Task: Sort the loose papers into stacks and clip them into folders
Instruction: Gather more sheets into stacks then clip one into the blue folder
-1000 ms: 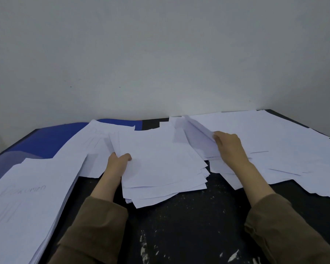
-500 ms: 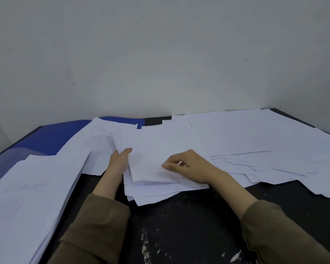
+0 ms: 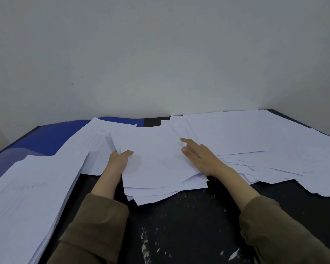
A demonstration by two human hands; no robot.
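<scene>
Sorting in progress: left hand (image 3: pixel 120 161) grips the left edge of the centre stack (image 3: pixel 160 164), thumb on top. Right hand (image 3: pixel 200 156) lies flat on the stack's right side, fingers straight and slightly apart. Loose papers (image 3: pixel 255 141) fan out immed. to its right, long edges running left-right, nearer the right hand. Blue folder (image 3: pixel 46 136) sits back-left.
</scene>
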